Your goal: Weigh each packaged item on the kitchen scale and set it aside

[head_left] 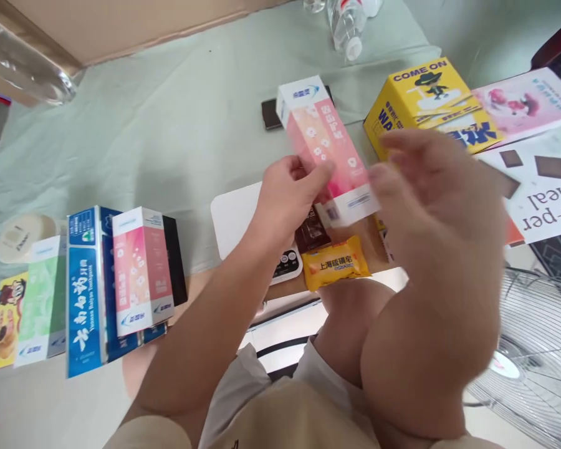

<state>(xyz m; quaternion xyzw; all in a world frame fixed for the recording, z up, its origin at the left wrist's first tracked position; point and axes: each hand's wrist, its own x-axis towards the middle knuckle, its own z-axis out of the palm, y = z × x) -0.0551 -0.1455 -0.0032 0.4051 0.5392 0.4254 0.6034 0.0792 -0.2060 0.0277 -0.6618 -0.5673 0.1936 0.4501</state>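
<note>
The left hand (pixel 286 194) grasps a pink box (pixel 325 140) between thumb and fingers, seemingly to steady it beside the blurred right hand (pixel 432 199), whose grip one cannot tell.

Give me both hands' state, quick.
Left hand: closed, holding a pink box.
Right hand: open, loosely curled, blurred, by that box's near end; whether it touches cannot be told.
</note>
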